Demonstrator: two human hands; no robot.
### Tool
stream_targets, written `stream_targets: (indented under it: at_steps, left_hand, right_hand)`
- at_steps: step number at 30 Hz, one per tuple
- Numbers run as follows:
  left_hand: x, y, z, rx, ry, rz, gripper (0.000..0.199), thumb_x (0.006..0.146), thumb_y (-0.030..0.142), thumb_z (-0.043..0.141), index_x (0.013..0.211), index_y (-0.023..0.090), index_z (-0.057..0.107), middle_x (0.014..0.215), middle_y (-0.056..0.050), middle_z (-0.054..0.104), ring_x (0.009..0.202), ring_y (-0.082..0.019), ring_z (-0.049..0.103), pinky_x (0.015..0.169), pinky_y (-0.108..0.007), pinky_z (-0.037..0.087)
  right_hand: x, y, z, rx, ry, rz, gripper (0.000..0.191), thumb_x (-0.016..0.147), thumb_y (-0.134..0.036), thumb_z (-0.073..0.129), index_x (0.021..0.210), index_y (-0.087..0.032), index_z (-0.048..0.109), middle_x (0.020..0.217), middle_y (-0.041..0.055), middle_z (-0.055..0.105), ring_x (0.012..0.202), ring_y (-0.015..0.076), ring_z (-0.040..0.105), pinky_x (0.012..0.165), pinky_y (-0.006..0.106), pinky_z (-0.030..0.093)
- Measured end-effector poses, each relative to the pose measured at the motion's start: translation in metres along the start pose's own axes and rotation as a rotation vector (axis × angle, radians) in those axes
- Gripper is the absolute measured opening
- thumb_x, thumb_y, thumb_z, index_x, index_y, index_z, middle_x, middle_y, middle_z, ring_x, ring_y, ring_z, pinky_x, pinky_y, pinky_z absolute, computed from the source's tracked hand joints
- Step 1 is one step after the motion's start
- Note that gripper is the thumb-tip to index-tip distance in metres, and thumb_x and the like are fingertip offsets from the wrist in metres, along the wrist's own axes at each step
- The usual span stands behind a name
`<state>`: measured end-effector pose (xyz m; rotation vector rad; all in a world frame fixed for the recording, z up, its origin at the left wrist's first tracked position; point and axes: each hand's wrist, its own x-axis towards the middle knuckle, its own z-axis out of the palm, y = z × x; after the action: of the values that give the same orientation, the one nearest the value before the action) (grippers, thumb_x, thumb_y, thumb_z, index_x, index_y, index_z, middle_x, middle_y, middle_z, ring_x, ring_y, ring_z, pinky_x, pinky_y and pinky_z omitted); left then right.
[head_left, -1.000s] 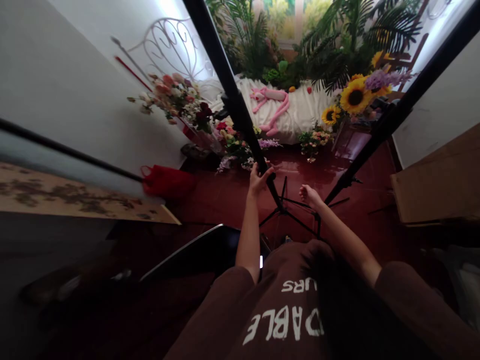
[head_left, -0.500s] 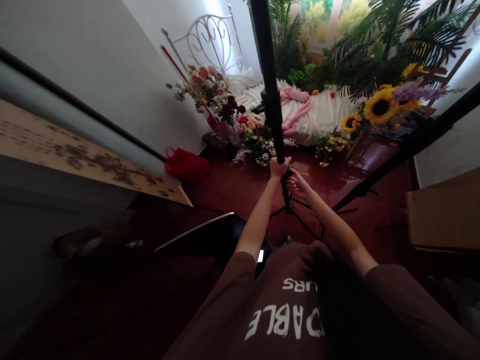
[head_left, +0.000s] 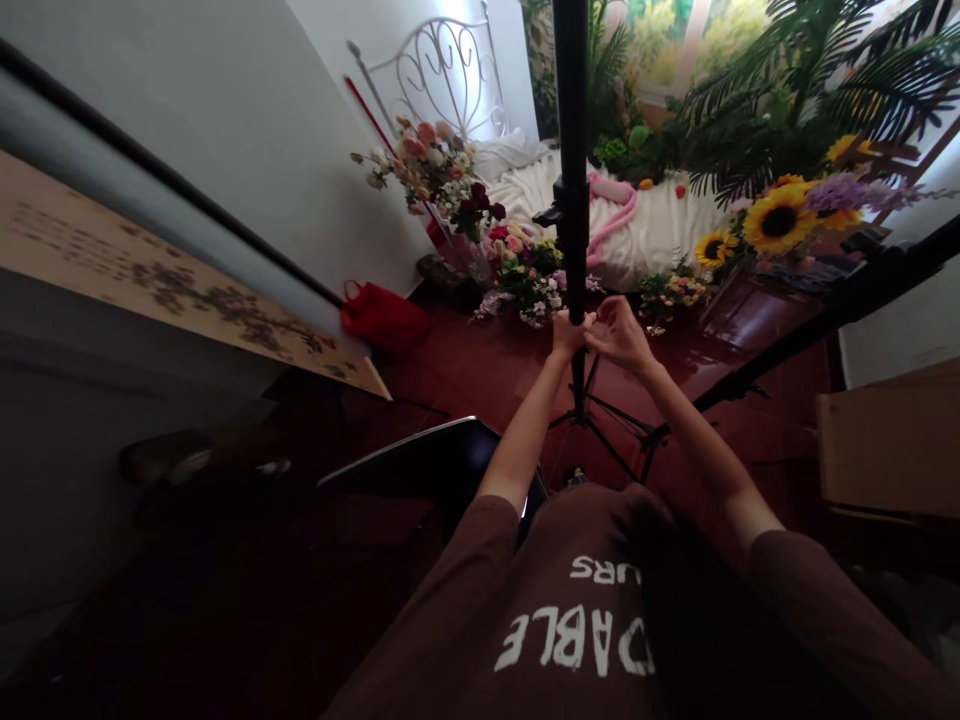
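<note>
A black light stand (head_left: 573, 240) rises upright in front of me, its legs spread on the floor. Wrapped round the lower pole is my left hand (head_left: 570, 333). Just to the right of it, my right hand (head_left: 621, 338) is raised with curved, parted fingers. Nothing shows in that hand; its fingertips are close to the pole and to my left hand, and I cannot tell if they touch it. Higher up, a clamp collar with a knob (head_left: 550, 215) sits on the pole.
A second black pole (head_left: 817, 325) slants in at right, near a cardboard box (head_left: 892, 435). Artificial flowers (head_left: 525, 275) and a white-draped bed (head_left: 660, 235) stand ahead. On the left are a red bag (head_left: 382, 318), a painted scroll panel (head_left: 187, 285) and a dark screen (head_left: 427, 460).
My right hand has come off the knob area of the lower pole, moved up and opened its fingers. My left hand still grips the pole. The view has shifted slightly left.
</note>
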<state>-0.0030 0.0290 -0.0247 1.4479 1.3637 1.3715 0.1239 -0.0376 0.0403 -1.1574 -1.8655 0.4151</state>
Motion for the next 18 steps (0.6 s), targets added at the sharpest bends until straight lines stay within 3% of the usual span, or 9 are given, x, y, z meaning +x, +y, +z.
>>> stream_targets:
  at_steps: [2, 5, 9, 13, 18]
  left_hand:
    - [0.001, -0.003, 0.001, 0.004, 0.016, -0.007, 0.030, 0.067, 0.025, 0.070, 0.045, 0.018, 0.051, 0.043, 0.002, 0.050, 0.046, -0.010, 0.050, 0.049, -0.022, 0.038]
    - [0.002, -0.003, 0.001, 0.017, 0.004, -0.018, 0.032, 0.068, 0.025, 0.068, 0.043, 0.018, 0.049, 0.043, 0.001, 0.049, 0.045, -0.011, 0.051, 0.049, -0.023, 0.038]
    - [0.001, 0.000, 0.000, 0.028, 0.003, -0.013, 0.034, 0.069, 0.027, 0.068, 0.043, 0.018, 0.047, 0.044, 0.002, 0.050, 0.045, -0.011, 0.050, 0.051, -0.024, 0.037]
    - [-0.002, 0.003, -0.001, 0.027, 0.048, -0.039, 0.032, 0.066, 0.021, 0.069, 0.044, 0.018, 0.047, 0.045, 0.002, 0.050, 0.046, -0.010, 0.049, 0.052, -0.024, 0.036]
    - [-0.002, -0.005, -0.002, -0.031, 0.019, -0.023, 0.025, 0.064, 0.018, 0.071, 0.050, 0.019, 0.049, 0.048, 0.002, 0.053, 0.055, -0.013, 0.055, 0.058, -0.024, 0.042]
  right_hand:
    - [0.030, -0.016, -0.006, -0.019, 0.095, -0.151, 0.065, 0.080, -0.036, 0.069, 0.137, -0.022, 0.040, 0.131, 0.0131, 0.050, 0.116, 0.0258, 0.054, 0.092, 0.043, 0.055]
    - [0.079, -0.045, -0.012, -0.112, 0.104, -0.352, 0.080, 0.087, -0.039, 0.064, 0.152, -0.024, 0.020, 0.150, 0.0144, 0.033, 0.139, 0.0328, 0.037, 0.104, 0.054, 0.049]
    - [0.120, -0.068, -0.005, -0.154, 0.090, -0.379, 0.075, 0.093, -0.032, 0.055, 0.155, -0.027, 0.014, 0.157, 0.0125, 0.024, 0.142, 0.0357, 0.035, 0.109, 0.053, 0.045]
    - [0.124, -0.060, 0.008, -0.107, 0.103, -0.343, 0.066, 0.095, -0.023, 0.046, 0.154, -0.028, 0.016, 0.156, 0.0118, 0.024, 0.130, 0.0318, 0.050, 0.102, 0.047, 0.052]
    - [0.094, -0.030, 0.029, -0.109, 0.076, -0.252, 0.065, 0.091, -0.019, 0.051, 0.150, -0.031, 0.025, 0.150, 0.0092, 0.030, 0.121, 0.0276, 0.057, 0.097, 0.043, 0.056]
